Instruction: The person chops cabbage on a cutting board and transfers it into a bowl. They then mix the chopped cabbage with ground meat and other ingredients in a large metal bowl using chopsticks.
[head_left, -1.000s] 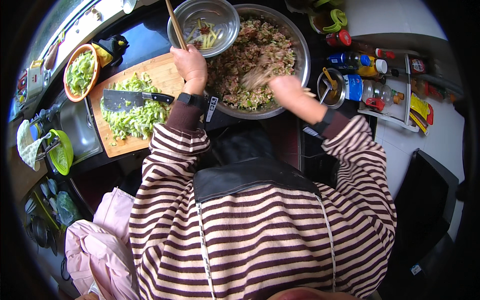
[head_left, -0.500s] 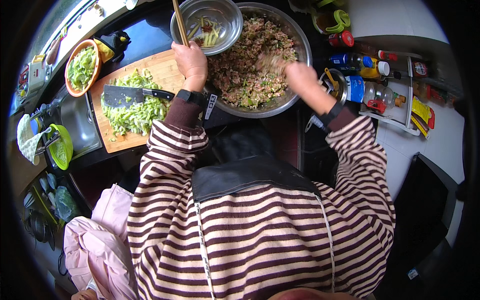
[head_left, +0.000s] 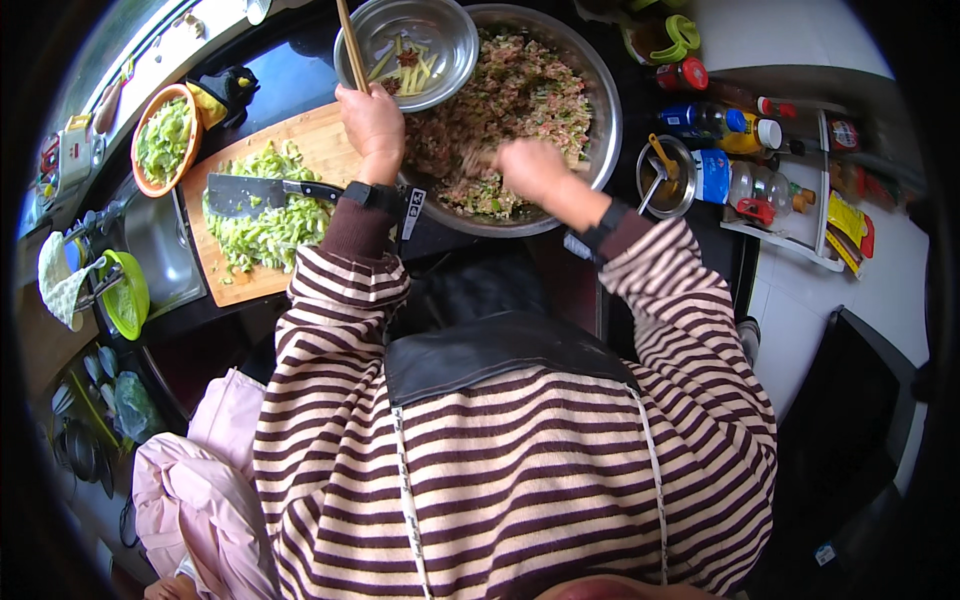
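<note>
My left hand (head_left: 374, 128) is closed on the near rim of a small metal bowl (head_left: 462, 40) and on a pair of wooden chopsticks (head_left: 352, 45) that stand up against its edge. Clear liquid with pale yellow strips and small reddish-brown bits lies in this bowl, which is tilted over the left rim of a large metal basin (head_left: 603, 100). A minced meat filling (head_left: 540, 85) flecked with green fills the basin. Over the filling is my right hand (head_left: 537, 168), its fingers smeared by motion, so I cannot make out whether they hold anything.
Left of the basin, a cleaver (head_left: 245, 195) rests on chopped greens (head_left: 262, 232) on a wooden board (head_left: 325, 130). An orange-rimmed bowl (head_left: 190, 165) of greens stands beyond, near a sink (head_left: 160, 240). At right are a small metal pot (head_left: 688, 190) and several bottles (head_left: 700, 122).
My right hand has swept left across the filling, uncovering the small pot at right. My left hand and the small bowl have shifted slightly left.
</note>
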